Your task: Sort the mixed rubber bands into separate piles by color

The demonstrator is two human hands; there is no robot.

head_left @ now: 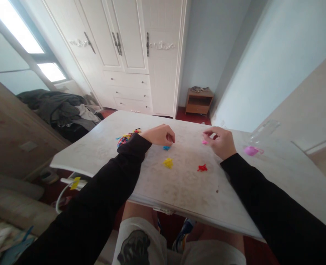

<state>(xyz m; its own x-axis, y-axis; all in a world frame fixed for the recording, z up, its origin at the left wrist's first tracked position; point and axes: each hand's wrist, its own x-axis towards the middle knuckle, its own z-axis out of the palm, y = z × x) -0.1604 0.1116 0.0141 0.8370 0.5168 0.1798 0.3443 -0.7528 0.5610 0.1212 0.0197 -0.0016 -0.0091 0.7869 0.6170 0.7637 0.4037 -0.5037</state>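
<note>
The small, thin, brightly coloured bits gathered in little loose piles on the pale, stained-topped bench look light and pliant, perhaps soft plastic or rubber, though the blur leaves the material uncertain; they should be hard to break but easy to scatter or tangle, and are best pinched singly by a protruding end. Of single-colour piles there are 4: 1 small blue pile towards the bench's far edge, under the left hand; 1 small pink pile, also towards that edge, at the right hand; 1 loose yellow pile and 1 loose red pile, both closer to the near edge. There is also 1 larger multicoloured heap towards the far left corner, partly hidden by the left sleeve. Towards the far right lie 1 clear, see-through container and 1 rounded pink-purple piece. The fingers of the 2 hands are curled, the left ones tucked under and the right thumb close to the forefinger; I cannot tell whether the tips meet or grip any bits.
</note>
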